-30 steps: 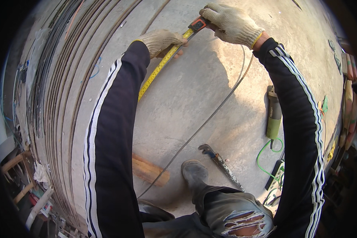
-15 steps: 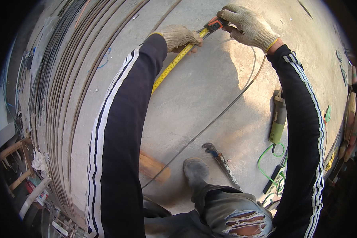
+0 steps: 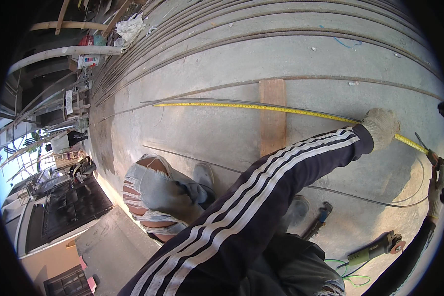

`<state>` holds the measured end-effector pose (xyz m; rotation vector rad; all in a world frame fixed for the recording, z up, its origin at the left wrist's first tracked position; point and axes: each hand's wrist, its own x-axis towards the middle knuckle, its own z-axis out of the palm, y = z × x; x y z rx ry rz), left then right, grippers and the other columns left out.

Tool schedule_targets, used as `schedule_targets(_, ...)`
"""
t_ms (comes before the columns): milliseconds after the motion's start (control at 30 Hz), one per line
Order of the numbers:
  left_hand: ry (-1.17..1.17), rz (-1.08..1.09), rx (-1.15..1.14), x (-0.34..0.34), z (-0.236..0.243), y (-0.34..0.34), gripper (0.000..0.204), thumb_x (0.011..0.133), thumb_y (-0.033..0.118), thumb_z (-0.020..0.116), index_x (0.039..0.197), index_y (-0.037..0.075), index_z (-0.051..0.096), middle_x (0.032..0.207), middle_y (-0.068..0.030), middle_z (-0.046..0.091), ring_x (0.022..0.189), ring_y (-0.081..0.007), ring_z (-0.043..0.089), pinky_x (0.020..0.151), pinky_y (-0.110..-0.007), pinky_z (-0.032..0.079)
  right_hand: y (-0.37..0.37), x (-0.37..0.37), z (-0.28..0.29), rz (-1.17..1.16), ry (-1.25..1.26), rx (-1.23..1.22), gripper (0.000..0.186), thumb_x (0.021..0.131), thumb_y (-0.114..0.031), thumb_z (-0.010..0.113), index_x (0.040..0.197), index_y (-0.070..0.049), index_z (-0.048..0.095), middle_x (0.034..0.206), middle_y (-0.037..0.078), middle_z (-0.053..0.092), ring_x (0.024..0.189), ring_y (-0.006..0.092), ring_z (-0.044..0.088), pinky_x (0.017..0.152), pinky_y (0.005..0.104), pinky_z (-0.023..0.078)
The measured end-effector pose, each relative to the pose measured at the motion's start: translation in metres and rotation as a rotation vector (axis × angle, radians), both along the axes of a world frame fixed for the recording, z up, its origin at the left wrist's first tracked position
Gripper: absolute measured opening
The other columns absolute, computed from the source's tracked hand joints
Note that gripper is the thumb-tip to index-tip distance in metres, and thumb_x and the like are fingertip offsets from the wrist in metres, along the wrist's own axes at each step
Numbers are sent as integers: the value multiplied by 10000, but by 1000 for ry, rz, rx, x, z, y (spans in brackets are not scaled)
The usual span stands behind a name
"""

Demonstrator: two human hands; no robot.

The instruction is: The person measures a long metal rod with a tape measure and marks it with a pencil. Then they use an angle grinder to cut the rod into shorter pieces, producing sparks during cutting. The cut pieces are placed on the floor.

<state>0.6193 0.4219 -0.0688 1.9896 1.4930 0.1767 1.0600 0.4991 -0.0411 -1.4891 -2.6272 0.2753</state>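
My left hand (image 3: 380, 129), in a knitted work glove, is closed around the yellow tape measure blade (image 3: 306, 111) and a thin steel rod (image 3: 202, 99) that lies along it. The blade stretches straight over the concrete, its far end beside the rod's tip. At the right rim my gloved right hand (image 3: 441, 175) grips the tape measure case (image 3: 434, 159), which is mostly cut off by the dark picture edge. A short length of blade shows between my two hands. A wooden plank (image 3: 272, 113) lies crosswise under the blade and rod.
Long rebars (image 3: 281, 33) run along the far floor. Near my boots lie a wrench-like tool (image 3: 318, 222) and a green angle grinder (image 3: 375, 250) with a green cord. Another thin rod (image 3: 350, 195) curves past my feet. A person (image 3: 66, 140) is in the left background.
My view has swung left, so both hands now appear at the right and the blade's full outstretched length shows. Both hands keep their grip on the tape measure.
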Motion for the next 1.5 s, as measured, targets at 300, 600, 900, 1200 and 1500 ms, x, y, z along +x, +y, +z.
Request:
schedule_targets(300, -20, 15, 127, -78, 57, -60, 317, 1049, 340, 617, 1194, 59, 642, 1034, -181, 715, 858, -338, 784, 657, -534, 622, -13, -51, 55, 98, -25, 48, 484, 1010, 60, 540, 1491, 14, 527, 1410, 220, 591, 1333, 386, 593, 1113, 403, 470)
schedule_targets(600, 197, 172, 11, -275, 84, -167, 390, 1009, 395, 705, 1228, 75, 665, 940, -171, 739, 829, -320, 788, 638, -473, 631, -31, -104, 100, 51, -55, -3, 414, 1060, -24, 551, 1472, 17, 533, 1407, 229, 603, 1343, 391, 601, 1108, 420, 471)
schedule_targets(900, 422, 368, 77, -419, 84, -242, 315, 998, 346, 721, 1235, 141, 700, 1020, -104, 778, 935, -295, 784, 790, -472, 628, -67, -223, 121, 190, 19, -47, 316, 1042, -54, 624, 1348, 14, 583, 1245, 197, 637, 1158, 396, 660, 986, 429, 532)
schedule_targets(1200, 339, 331, 41, -427, 87, -246, 321, 1011, 360, 708, 1219, 116, 693, 1037, -127, 780, 954, -307, 785, 801, -474, 625, -70, -236, 141, 145, -93, -58, 319, 1058, -117, 619, 1348, 9, 584, 1248, 220, 640, 1160, 431, 660, 968, 449, 536)
schedule_targets(1500, 333, 273, 60, -408, 88, -237, 312, 1015, 338, 715, 1215, 98, 710, 999, -141, 784, 898, -302, 792, 772, -453, 636, -76, -211, 138, 94, -121, -102, 322, 1045, -109, 626, 1340, 17, 595, 1222, 227, 636, 1156, 438, 654, 963, 448, 535)
